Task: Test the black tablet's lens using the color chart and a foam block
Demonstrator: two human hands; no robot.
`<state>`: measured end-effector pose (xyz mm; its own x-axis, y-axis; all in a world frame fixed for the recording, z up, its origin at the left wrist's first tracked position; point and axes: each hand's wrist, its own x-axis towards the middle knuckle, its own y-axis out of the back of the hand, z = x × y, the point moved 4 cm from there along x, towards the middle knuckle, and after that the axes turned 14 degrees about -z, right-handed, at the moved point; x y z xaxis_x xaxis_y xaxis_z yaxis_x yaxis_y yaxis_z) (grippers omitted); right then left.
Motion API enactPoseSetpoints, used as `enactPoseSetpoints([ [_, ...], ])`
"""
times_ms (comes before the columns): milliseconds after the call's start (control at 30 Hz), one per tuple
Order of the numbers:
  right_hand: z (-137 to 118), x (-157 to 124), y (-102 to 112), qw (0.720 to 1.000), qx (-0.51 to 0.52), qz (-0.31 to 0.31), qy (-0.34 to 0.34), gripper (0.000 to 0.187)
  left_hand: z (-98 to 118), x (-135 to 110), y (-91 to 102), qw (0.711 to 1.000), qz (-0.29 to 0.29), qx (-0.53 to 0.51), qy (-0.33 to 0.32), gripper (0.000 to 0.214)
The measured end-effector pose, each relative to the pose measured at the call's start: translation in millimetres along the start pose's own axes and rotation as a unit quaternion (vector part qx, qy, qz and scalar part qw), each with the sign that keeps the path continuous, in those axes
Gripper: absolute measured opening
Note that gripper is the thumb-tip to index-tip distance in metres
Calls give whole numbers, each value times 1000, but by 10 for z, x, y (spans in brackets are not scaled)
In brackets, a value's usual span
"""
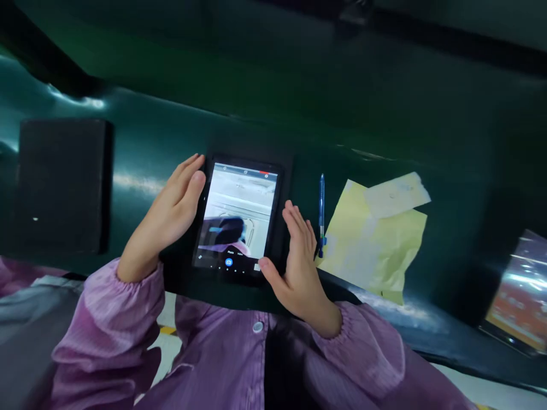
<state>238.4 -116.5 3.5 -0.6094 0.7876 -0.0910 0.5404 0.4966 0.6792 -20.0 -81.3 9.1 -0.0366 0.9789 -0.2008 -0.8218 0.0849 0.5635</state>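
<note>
While my left hand (171, 208) and right hand (301, 265) flank the tablet (237, 208), each grip unclosed, the right thumb's closeness risks accidental taps.

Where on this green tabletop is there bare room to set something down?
On the shiny green tabletop, bare patches lie between the flat black slab and the left hand, and between the crumpled yellow paper and the glossy orange item at far right. It is crowded around the black rectangular tablet and at the slim blue pen between the right hand and paper.
</note>
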Motion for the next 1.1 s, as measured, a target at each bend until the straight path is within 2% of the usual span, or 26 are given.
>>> enactPoseSetpoints([
  [67,-43,66,-9,1000,-9,3,1,73,116,162,-18,999,3,42,-21,67],
  [133,-88,121,-17,1000,-3,13,5,73,201,212,-66,997,9,69,-25,66],
  [233,-141,152,-20,999,40,35,8,72,264,152,-134,995,25,90,-27,65],
  [333,-151,137,-10,989,138,59,8,71,256,84,-156,996,45,73,-29,65],
  [467,-124,132,-11,968,243,69,13,68,171,96,-122,997,67,-2,-30,58],
  [600,-104,145,-20,962,262,74,20,66,48,153,-86,991,71,-113,-18,48],
  [800,-107,133,-33,951,297,77,34,67,-64,213,-102,967,44,-251,-9,37],
  [1000,-157,118,32,944,305,98,85,66,42,163,-58,940,43,-335,-47,44],
  [1100,-217,108,81,943,301,93,108,69,157,117,-58,924,9,-375,-77,49],
])
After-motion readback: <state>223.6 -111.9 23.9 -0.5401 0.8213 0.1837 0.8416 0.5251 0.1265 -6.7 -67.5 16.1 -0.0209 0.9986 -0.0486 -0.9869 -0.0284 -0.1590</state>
